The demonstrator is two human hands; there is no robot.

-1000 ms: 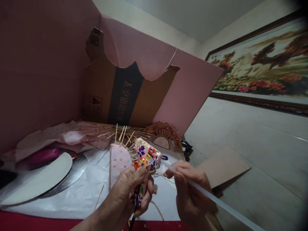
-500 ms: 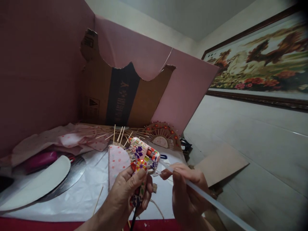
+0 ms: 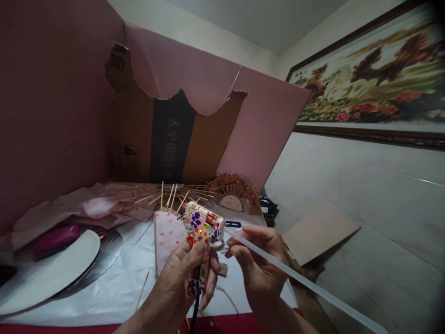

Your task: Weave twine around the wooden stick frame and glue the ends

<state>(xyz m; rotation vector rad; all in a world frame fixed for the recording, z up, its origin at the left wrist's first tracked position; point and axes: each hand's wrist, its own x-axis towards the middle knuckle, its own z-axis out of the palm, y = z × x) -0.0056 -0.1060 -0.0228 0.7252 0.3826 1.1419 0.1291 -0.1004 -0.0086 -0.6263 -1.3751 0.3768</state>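
Note:
My left hand is wrapped round the handle of a flower-patterned glue gun, whose nozzle points up and left. A long translucent glue stick runs from the back of the gun down to the right. Around that stick, my right hand has its thumb and fingers apart, with the stick lying across the gap between them. Just behind the gun is a half-round piece covered in pink dotted cloth, with thin wooden sticks standing up at its top.
At the back stands a fan-shaped piece with red dots, beside a cut cardboard sheet. Pink dotted cloth, a magenta object and a white half-round board lie left. A flat tan board is at right.
My right hand's fingers have loosened from their pinch on the glue stick and spread. The glue gun stays in my left hand. The whole view has shifted slightly.

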